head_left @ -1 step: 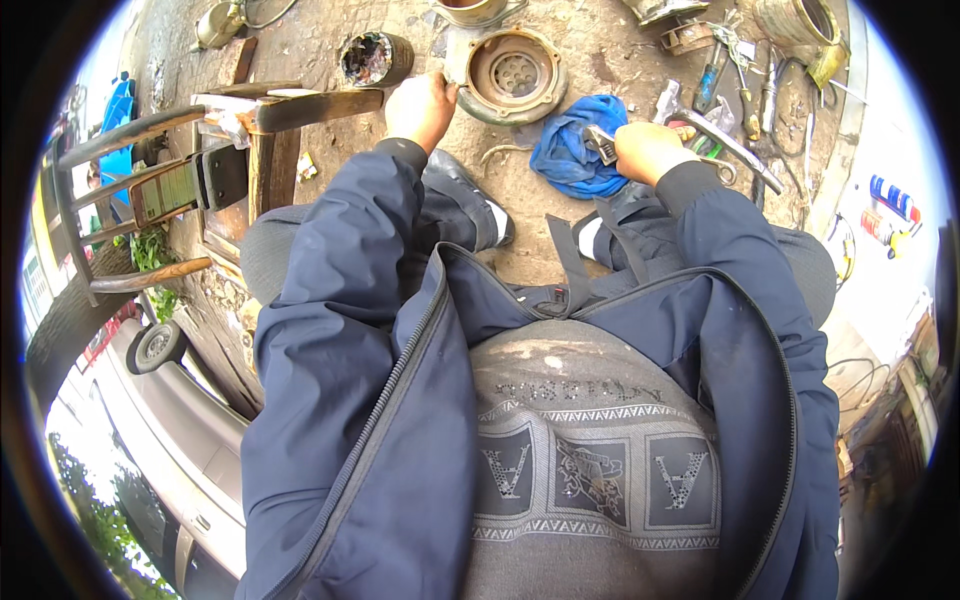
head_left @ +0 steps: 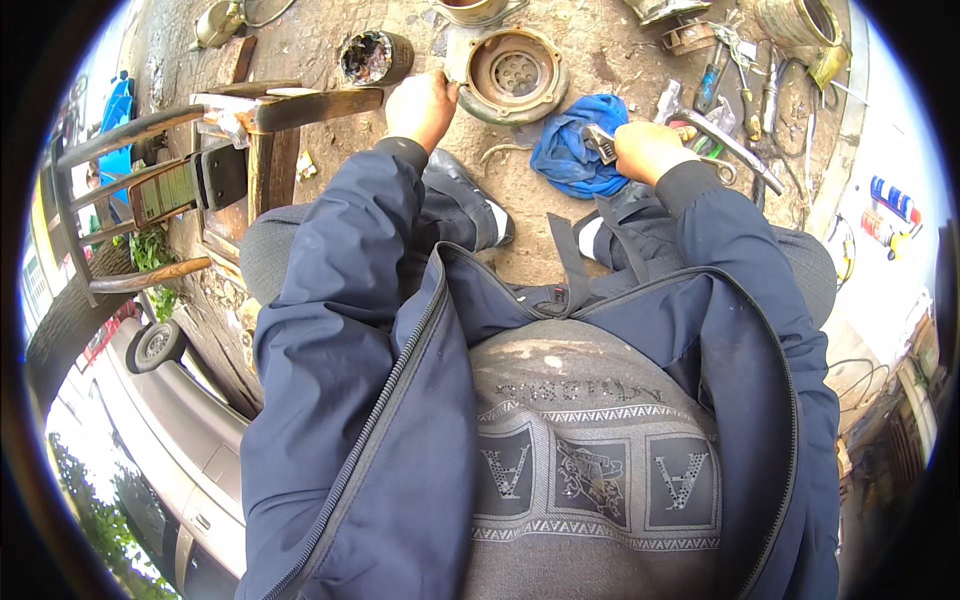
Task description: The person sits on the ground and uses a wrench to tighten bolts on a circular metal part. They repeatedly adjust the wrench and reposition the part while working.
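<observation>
My left hand [head_left: 422, 108] is closed at the left edge of a round, rusty metal housing [head_left: 513, 76], its fingertips partly hidden against the flange. The housing lies open side up, with a ring of holes in its middle and lugs around the rim. In my right hand [head_left: 650, 152] is an adjustable wrench [head_left: 601, 146], its jaws pointing left and the grip covered by my fingers. Those jaws sit over a crumpled blue cloth [head_left: 577, 165] on the ground, just below and right of the housing.
Left of my left hand stands a dark can [head_left: 376, 59] of scraps, with a wooden chair frame [head_left: 318, 110] further left. Tools, including a blue-handled one [head_left: 708, 86] and a curved metal bar [head_left: 733, 150], lie at right. My shoes [head_left: 470, 205] flank the bare dirt.
</observation>
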